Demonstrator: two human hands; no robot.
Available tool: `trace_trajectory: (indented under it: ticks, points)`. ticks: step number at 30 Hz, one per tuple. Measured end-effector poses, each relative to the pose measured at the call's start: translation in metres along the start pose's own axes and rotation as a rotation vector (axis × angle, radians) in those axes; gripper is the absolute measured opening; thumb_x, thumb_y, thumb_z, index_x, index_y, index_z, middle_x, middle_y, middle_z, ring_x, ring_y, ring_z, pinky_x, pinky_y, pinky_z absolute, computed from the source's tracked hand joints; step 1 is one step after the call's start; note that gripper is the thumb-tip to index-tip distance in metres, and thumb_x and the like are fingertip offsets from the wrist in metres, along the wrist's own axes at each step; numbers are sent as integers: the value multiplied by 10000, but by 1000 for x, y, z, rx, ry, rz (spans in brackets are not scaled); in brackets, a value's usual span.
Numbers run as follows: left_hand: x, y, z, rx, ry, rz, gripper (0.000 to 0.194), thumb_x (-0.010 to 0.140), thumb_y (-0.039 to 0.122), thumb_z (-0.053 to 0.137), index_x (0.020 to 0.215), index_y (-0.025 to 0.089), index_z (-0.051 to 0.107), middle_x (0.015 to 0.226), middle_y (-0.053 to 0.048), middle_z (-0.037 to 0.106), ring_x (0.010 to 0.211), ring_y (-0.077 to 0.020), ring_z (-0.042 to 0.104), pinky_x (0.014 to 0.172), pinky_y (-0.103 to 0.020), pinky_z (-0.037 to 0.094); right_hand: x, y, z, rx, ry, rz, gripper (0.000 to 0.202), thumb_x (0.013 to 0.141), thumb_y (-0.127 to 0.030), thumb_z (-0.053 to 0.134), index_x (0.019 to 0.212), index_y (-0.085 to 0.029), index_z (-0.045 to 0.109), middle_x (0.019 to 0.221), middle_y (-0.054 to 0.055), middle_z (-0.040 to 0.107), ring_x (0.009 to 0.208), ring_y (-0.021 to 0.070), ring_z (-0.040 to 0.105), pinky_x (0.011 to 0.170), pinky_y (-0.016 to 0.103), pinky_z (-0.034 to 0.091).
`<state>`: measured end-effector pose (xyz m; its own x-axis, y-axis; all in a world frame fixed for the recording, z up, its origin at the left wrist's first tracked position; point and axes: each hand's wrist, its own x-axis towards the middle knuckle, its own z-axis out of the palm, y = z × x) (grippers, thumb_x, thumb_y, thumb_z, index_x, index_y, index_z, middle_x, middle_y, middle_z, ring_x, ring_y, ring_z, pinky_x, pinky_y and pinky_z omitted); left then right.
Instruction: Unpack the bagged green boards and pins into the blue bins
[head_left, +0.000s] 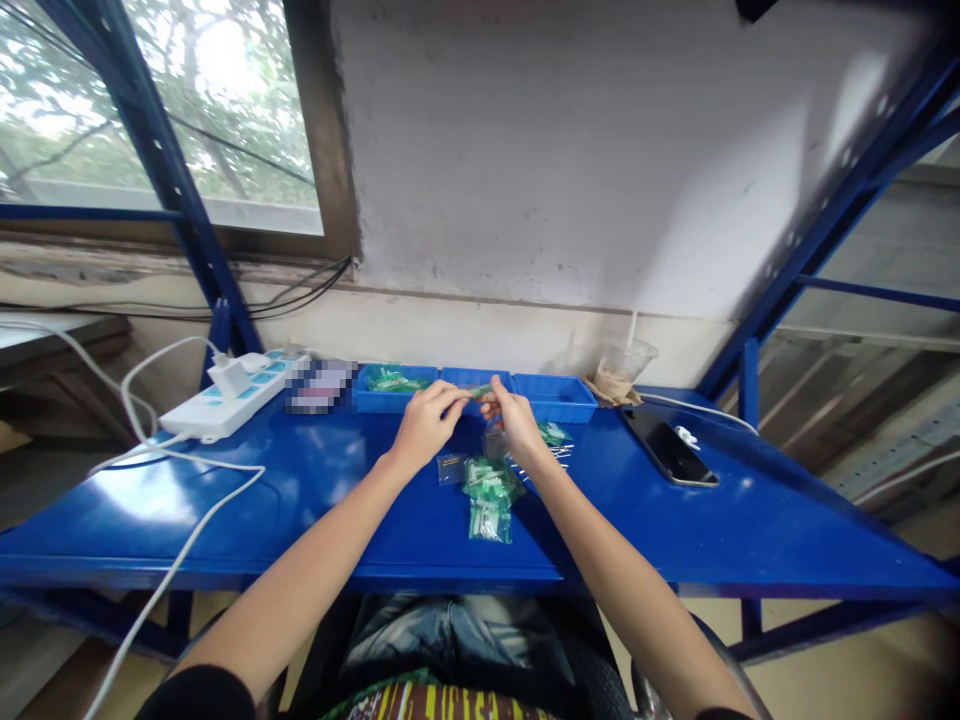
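Note:
Between my two hands, a small green plastic packet [478, 392] is pinched at both ends above the table. My left hand [429, 420] grips its left end with thumb and fingertips. My right hand [514, 420] closes on the other end, thumb on top. Just below the hands lies a pile of small clear-and-green bags [489, 490] with pale pieces inside. A little clear packet [451, 469] rests at the pile's left side. Thin white sticks [559, 455] and another green packet [553, 433] lie partly behind my right forearm.
Blue bins stand behind my hands; the left bin [375, 402] holds green packets. A white power strip [232, 398] with trailing cables lies left. At right are a plastic cup [626, 362], a phone [670, 450] and white earbuds [685, 437], all on the blue table [337, 540].

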<state>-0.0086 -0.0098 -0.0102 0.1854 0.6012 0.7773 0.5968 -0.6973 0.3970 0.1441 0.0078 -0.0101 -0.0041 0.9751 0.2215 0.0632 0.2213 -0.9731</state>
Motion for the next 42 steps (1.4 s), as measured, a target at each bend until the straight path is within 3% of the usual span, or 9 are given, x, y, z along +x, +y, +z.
trace_trajectory:
  ticks: [4, 9, 11, 17, 22, 25, 31, 38, 42]
  points:
    - [0, 0, 3, -53, -80, -81, 212, 850, 338, 512, 883, 208, 677, 881, -50, 636, 819, -174, 581, 752, -306, 435, 0, 1, -2, -50, 13, -59, 373, 791, -471, 486, 635, -156, 611, 541, -8, 511, 499, 115, 448, 520, 245, 355]
    - [5, -5, 1, -513, -161, -679, 519, 855, 560, 344, 819, 154, 666, 770, -67, 658, 622, -148, 571, 550, -251, 392, -8, 0, -1, -484, -9, -570, 267, 842, -255, 454, 965, -190, 683, 742, 34, 578, 667, 148, 517, 665, 264, 409]
    - [7, -8, -1, -588, -157, -768, 504, 836, 562, 372, 827, 147, 656, 738, -57, 652, 575, -138, 557, 508, -238, 356, -10, 0, 0, -569, -54, -664, 303, 855, -191, 418, 1014, -215, 675, 807, 49, 577, 745, 156, 536, 725, 269, 419]
    - [11, -13, -18, -14, 177, -369, 278, 835, 385, 499, 883, 170, 669, 817, -44, 641, 688, -159, 549, 697, -283, 413, -11, 2, 0, -587, -182, -620, 404, 826, -195, 483, 1229, -209, 512, 842, 32, 593, 781, 158, 546, 727, 277, 431]
    - [18, -34, -38, 388, 446, -192, 250, 846, 351, 517, 945, 227, 711, 850, -66, 577, 818, -204, 519, 782, -317, 404, -17, 4, 0, -759, -490, -499, 407, 791, -321, 577, 1177, -192, 554, 838, 35, 620, 823, 181, 551, 737, 296, 416]
    - [17, -55, -37, 515, 393, -182, 237, 843, 297, 515, 961, 251, 715, 841, -72, 580, 823, -222, 502, 739, -327, 404, -20, 3, 1, -864, -597, -467, 494, 742, -346, 636, 1203, -192, 547, 926, 65, 620, 908, 215, 534, 800, 339, 403]
    - [5, -76, -20, 590, 15, -314, 307, 850, 264, 454, 1081, 221, 651, 984, -121, 641, 927, -282, 526, 774, -384, 400, -21, 7, 5, -983, -653, -419, 449, 666, -355, 708, 1083, -211, 627, 953, 82, 589, 891, 231, 523, 775, 347, 402]
    - [0, -46, -16, 524, 44, -362, 349, 840, 390, 483, 1098, 191, 609, 1162, -170, 564, 1138, -368, 413, 864, -496, 343, -16, 12, 12, -811, -554, -428, 118, 703, -116, 625, 806, -170, 639, 675, -1, 567, 684, 141, 515, 672, 253, 376]
    - [3, -24, -13, 261, -2, -302, 286, 860, 376, 445, 1010, 204, 617, 967, -105, 642, 978, -277, 537, 828, -387, 386, -11, 9, 10, -606, -382, -357, 90, 718, -163, 613, 804, -176, 590, 633, -38, 548, 591, 115, 500, 599, 231, 365]
